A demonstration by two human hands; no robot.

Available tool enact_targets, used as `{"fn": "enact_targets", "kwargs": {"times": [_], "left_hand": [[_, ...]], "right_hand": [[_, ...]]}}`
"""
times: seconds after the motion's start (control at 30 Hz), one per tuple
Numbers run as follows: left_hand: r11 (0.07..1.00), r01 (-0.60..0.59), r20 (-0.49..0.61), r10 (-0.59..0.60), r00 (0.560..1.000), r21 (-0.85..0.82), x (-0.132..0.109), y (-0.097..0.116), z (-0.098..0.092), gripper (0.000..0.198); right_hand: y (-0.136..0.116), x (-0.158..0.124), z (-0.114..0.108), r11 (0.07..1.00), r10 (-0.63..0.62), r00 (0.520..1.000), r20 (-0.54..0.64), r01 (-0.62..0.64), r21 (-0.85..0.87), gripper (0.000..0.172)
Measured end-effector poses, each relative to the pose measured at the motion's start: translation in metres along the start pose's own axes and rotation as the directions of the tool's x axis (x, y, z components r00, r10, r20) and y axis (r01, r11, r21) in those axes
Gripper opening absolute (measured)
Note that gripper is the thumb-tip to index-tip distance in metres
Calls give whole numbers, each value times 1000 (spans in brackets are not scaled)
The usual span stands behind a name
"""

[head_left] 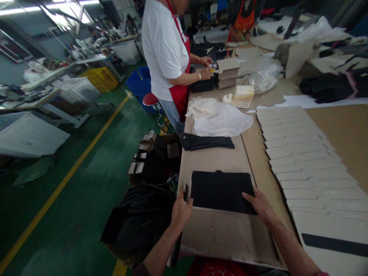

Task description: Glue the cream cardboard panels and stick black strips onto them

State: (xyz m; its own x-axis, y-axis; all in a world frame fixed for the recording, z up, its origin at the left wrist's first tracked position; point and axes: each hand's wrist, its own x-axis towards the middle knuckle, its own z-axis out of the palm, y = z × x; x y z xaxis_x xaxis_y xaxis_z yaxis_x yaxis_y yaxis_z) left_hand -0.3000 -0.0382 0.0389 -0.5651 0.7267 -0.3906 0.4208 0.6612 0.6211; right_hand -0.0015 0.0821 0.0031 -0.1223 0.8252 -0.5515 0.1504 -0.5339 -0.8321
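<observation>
A flat black panel (pixel 221 191) with rounded corners and a small tab on its far edge lies before me on the brown-covered table. A pale edge shows under its left and near sides. My right hand (pixel 260 205) grips its right edge, thumb on top, with the other fingers partly hidden. At the panel's left edge is my left hand (pixel 181 210), closed around a short narrow black strip (pixel 186 193), its thumb close to the panel's corner. Farther along the table lies a stack of long black strips (pixel 207 142).
Overlapping pale boards (pixel 310 165) run along the right, a black strip (pixel 336 244) on the nearest. White sheeting (pixel 221 119) and a yellowish block (pixel 243 96) lie beyond. Left, below the table edge, stands a box of black pieces (pixel 140 218). A co-worker (pixel 169 50) stands at the far left side.
</observation>
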Motion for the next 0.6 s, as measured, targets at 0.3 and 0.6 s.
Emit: {"fn": "enact_targets", "kwargs": {"times": [0.3, 0.6], "left_hand": [[995, 29, -35, -32, 999, -95, 7, -6, 4, 43], [982, 63, -29, -69, 997, -179, 12, -9, 0, 33]], "right_hand": [[-10, -10, 3, 973, 37, 991, 131, -65, 221, 51], [-7, -4, -2, 981, 58, 985, 163, -86, 171, 52]]}}
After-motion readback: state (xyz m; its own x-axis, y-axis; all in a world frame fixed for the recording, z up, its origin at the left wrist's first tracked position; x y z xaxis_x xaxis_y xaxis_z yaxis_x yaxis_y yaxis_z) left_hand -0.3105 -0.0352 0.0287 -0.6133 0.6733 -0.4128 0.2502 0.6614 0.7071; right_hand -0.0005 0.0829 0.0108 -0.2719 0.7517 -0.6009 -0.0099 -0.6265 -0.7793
